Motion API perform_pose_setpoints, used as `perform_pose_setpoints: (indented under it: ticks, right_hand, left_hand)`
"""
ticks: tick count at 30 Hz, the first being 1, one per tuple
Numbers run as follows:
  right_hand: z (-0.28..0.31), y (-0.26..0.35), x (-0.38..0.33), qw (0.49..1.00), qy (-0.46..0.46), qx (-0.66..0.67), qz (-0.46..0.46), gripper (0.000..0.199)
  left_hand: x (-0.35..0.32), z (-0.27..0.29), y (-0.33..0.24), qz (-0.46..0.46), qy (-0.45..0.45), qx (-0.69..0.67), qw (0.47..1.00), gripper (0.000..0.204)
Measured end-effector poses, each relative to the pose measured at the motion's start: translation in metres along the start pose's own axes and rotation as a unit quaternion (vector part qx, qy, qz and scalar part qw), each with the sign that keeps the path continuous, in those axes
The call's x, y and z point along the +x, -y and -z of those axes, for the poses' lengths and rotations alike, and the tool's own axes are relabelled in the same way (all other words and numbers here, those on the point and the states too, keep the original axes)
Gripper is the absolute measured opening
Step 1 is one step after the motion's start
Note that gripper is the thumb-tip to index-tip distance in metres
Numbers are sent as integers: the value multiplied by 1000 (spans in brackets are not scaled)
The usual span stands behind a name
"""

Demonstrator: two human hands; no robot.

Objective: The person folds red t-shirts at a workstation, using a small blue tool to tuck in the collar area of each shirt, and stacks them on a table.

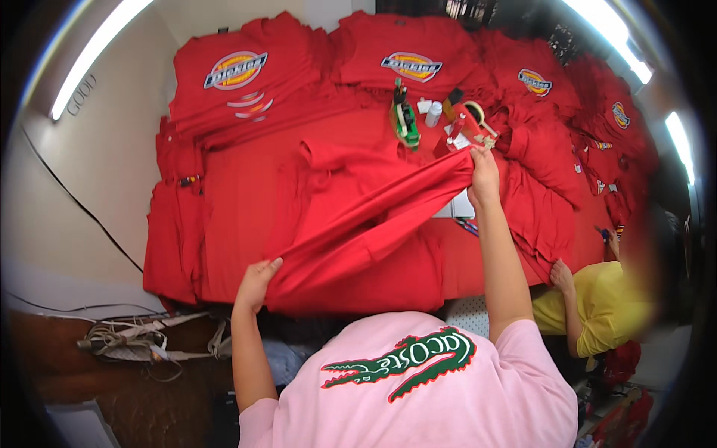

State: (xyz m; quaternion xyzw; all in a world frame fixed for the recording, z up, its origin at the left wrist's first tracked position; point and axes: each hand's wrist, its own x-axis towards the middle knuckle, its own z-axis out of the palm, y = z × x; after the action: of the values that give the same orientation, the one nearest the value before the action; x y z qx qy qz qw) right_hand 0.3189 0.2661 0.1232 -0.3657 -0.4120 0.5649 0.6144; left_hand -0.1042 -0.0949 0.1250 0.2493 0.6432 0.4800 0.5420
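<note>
Two-handed, holding a red garment [358, 231] over the tabletop [243, 216], drawn out between clenched fingers [270, 266]. Pinched at the lower-left end by the left hand [255, 282], close to the front edge; gripped at the upper-right end by the right hand [485, 178] (set deeper, farther from that edge, near a green tool [407, 127]). Slanting along its long axis from front left toward far right.
</note>
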Motion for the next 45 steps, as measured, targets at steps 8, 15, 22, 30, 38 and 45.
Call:
perform_pose_setpoints:
  ticks: [8, 15, 22, 30, 38, 45]
  right_hand:
    - [-112, 12, -109, 774, 304, -503, 234, 117]
    - [-74, -57, -48, 783, 189, -572, 156, 74]
    - [-99, -22, -112, 846, 420, -54, -323, 32]
    - [-273, 108, -176, 580, 571, 530, -237, 51]
    - [-140, 96, -135, 794, 360, 426, -241, 55]
    - [-100, 225, -95, 889, 439, -92, -95, 36]
  left_hand:
    - [67, -162, -40, 50, 234, -389, 890, 44]
    - [-67, -134, -150, -152, 184, -268, 933, 76]
    - [18, -71, -90, -109, 84, 4, 991, 67]
    - [57, -164, -6, 25, 129, -308, 942, 46]
    - [15, -152, -123, -90, 296, -343, 887, 42]
    - [-14, -52, -251, -174, 435, 309, 828, 42]
